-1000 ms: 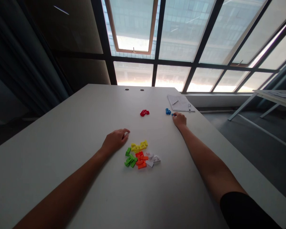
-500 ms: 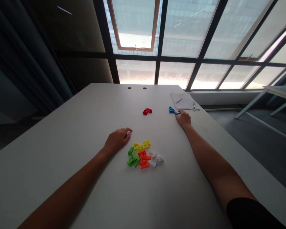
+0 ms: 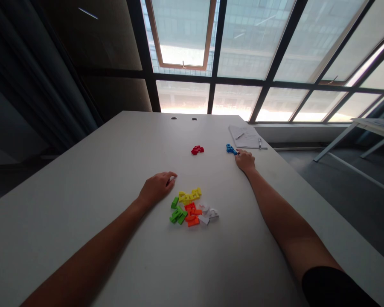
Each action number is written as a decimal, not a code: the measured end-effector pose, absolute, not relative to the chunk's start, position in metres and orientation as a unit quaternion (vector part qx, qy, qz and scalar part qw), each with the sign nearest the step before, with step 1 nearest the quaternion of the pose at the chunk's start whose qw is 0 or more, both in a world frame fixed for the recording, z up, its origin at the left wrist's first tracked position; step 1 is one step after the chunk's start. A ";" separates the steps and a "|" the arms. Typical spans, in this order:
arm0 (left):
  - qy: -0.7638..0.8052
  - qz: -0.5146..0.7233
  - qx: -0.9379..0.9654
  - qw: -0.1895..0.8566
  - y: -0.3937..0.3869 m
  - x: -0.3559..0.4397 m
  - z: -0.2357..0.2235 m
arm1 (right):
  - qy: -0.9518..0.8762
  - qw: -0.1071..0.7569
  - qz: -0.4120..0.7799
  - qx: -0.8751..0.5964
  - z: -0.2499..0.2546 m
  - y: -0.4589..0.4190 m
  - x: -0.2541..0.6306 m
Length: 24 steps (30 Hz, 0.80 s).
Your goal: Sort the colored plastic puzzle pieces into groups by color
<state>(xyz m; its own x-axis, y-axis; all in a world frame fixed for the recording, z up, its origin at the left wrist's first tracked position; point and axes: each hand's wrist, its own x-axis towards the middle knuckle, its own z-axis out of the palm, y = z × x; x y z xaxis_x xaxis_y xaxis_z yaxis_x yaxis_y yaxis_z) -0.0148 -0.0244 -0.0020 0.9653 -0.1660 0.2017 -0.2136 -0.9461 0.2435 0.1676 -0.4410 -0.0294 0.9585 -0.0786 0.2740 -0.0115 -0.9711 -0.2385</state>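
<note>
My right hand [image 3: 245, 161] reaches far out over the white table. Its fingers are closed at the near end of a small group of blue plastic blocks [image 3: 231, 149], pinching the closest piece. The fingertips partly hide that piece. My left hand [image 3: 158, 185] rests on the table with thumb and forefinger apart; a pale spot between them may be bare table or a white piece. Nearest to it lie yellow blocks [image 3: 190, 196] and green blocks [image 3: 178, 214]. Beside these are orange blocks [image 3: 192, 215] and white blocks [image 3: 209, 215]. Farther off sits a cluster of red blocks [image 3: 197, 150].
Papers [image 3: 245, 137] with two pens lie at the table's right edge, just beyond my right hand. Two round holes are at the far end of the white table [image 3: 141, 140]. Another table [image 3: 368, 124] stands to the right, and windows line the far side.
My right hand has shifted very slightly at the blue blocks, and the near blue piece is now more covered by the fingertips. My left hand stays in place.
</note>
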 end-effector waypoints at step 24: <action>-0.096 0.095 0.981 0.136 -0.025 -0.015 -0.001 | -0.522 0.314 -0.119 -0.784 -0.009 -0.351 0.007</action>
<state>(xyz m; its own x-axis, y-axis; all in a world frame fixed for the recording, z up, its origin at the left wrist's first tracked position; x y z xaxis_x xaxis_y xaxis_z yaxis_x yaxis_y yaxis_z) -0.0154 -0.0246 -0.0015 0.9635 -0.1628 0.2126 -0.2143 -0.9447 0.2481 0.0065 -0.3508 -0.0091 0.4265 0.7436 0.5149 0.8933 -0.2571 -0.3686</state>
